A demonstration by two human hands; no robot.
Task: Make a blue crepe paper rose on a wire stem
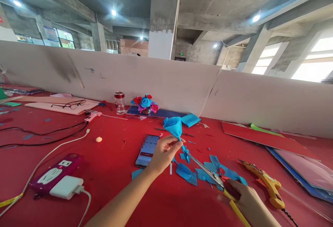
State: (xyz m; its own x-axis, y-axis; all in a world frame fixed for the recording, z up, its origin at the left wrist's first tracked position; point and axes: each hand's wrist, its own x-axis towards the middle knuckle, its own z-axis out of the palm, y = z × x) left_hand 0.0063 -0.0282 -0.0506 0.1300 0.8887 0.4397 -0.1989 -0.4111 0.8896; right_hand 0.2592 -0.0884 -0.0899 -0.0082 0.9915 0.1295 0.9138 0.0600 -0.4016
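My left hand (164, 152) is closed in a pinch on the stem of a blue paper flower (173, 125), holding it upright above the red table (117, 192). My right hand (247, 202) is closed on the yellow handles of a pair of scissors (208, 173). The blades point up and left, their tips at the flower's stem just below my left fingers. Several blue paper scraps (208, 175) lie on the table under the scissors.
A phone (147, 150) lies by my left hand. A yellow glue gun (267, 183) sits to the right, a power strip (56, 173) with a white charger (66, 187) to the left. Behind: a jar (119, 102), a paper flower bouquet (145, 103), glasses (71, 104), coloured sheets (262, 138), a white partition (166, 81).
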